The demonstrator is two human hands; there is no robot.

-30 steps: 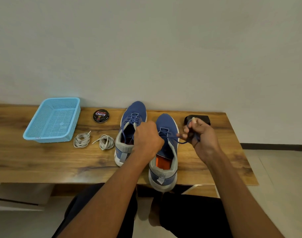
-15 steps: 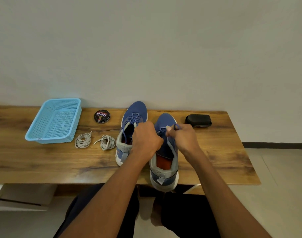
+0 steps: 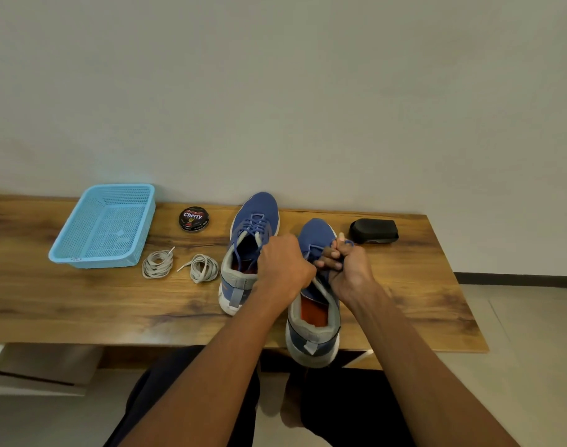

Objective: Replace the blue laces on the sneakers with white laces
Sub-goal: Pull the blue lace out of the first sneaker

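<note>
Currently, head view: both hands over the right sneaker on the wooden table, its heel hanging off the near edge. Left hand fisted on the shoe's tongue area; what it holds is hidden. Right hand closed around the blue lace. Left sneaker just beside, laced blue. Two white lace bundles left of it, near the blue basket. Polish tin and black brush at the far edge.

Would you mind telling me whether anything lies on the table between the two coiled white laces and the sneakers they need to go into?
Nothing visible does: the white laces lie on bare table just left of the sneakers.
</note>
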